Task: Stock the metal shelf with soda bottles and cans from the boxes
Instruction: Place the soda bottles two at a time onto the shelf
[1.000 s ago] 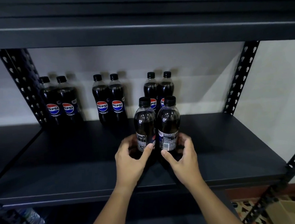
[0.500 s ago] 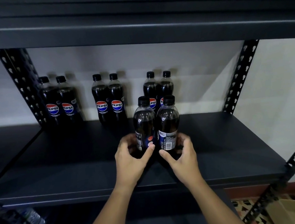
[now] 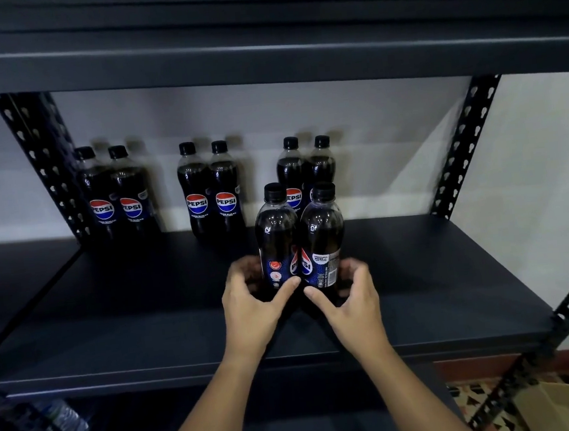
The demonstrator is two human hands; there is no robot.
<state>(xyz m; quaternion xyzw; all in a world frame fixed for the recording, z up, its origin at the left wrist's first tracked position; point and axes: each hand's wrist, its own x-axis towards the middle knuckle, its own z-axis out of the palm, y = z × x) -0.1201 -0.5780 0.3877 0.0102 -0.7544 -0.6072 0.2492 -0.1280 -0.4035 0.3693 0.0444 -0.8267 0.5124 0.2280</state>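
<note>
Fingers [image 3: 284,289], bottles [image 3: 299,245] farther back.

Dark charcoal metal shelf [image 3: 148,330] against a pale grey wall [image 3: 336,121]. Near-black soda bottles [image 3: 276,236] with black caps, red-white-blue round logos on dark blue labels. Multicoloured geometric floor tiles [image 3: 471,401] beside a tan cardboard box [image 3: 568,403].

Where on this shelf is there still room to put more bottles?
Bare shelf lies right of the two held bottles, up to the right post, and in front of the two left back pairs. It is crowded mid-shelf, around both hands.
</note>
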